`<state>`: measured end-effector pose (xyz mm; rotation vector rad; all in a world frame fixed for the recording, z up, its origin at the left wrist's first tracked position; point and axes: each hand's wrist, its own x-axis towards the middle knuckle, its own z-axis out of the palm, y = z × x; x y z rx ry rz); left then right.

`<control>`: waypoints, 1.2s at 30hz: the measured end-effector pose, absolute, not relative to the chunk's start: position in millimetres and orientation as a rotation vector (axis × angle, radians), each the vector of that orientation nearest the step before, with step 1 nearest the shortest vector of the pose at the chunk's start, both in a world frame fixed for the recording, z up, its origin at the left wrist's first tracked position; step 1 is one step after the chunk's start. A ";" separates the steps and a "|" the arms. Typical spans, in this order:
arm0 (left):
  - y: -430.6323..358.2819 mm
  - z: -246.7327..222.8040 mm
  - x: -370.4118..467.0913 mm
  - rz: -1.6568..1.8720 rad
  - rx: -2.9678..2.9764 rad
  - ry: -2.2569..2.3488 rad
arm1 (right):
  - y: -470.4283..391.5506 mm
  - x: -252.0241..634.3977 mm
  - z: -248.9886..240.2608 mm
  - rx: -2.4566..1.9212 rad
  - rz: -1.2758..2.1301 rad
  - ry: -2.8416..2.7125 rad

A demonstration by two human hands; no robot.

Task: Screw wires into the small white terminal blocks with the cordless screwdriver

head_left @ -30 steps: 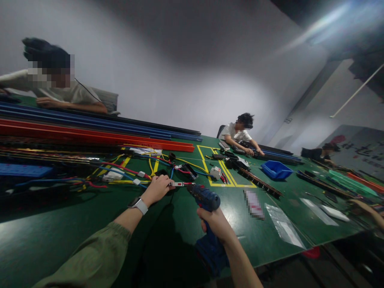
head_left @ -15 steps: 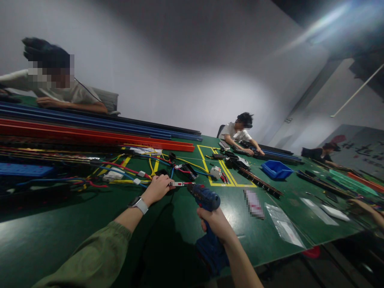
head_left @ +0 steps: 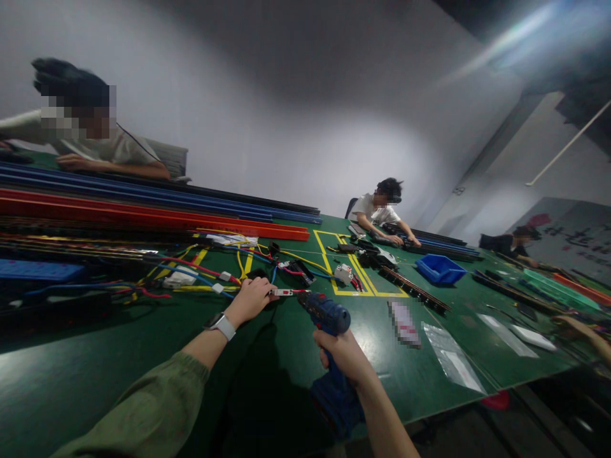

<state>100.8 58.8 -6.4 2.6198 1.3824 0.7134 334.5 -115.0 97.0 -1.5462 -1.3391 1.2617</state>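
The right hand (head_left: 342,354) is gripping a blue power drill (head_left: 329,316), its fingers curling around the handle. The drill is pointing left, its tip meeting or nearly meeting the red right end of a small white block (head_left: 285,292). The left hand (head_left: 252,299) is holding the block's left end just above the green table (head_left: 382,388), fingers bunching together; the thumb's exact placing I cannot tell.

Beyond the drill, a blue bin (head_left: 440,271) is sitting on the table, its inner walls showing. Nearer, a clear plastic bag (head_left: 451,359) is lying flat, something white showing inside it. A second clear bag (head_left: 506,336) is lying to its right, beside a white object (head_left: 533,338). Farther right, a long green tray (head_left: 558,292) is resting near an orange one (head_left: 585,291); their contents I cannot tell. Coloured wires (head_left: 191,270) are spreading left of the block.
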 end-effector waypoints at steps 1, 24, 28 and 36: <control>58.8 -6.7 100.8 0.711 2.619 1.384 | -115.1 334.3 97.3 -1.545 1.256 -1.335; 58.6 -7.5 100.2 0.734 2.653 1.380 | -115.6 335.2 94.2 -1.534 1.263 -1.317; 58.4 -7.4 99.5 0.734 2.661 1.363 | -115.5 335.9 93.5 -1.540 1.246 -1.337; 60.2 -10.5 99.5 0.722 2.666 1.380 | -115.6 335.8 95.2 -1.583 1.269 -1.346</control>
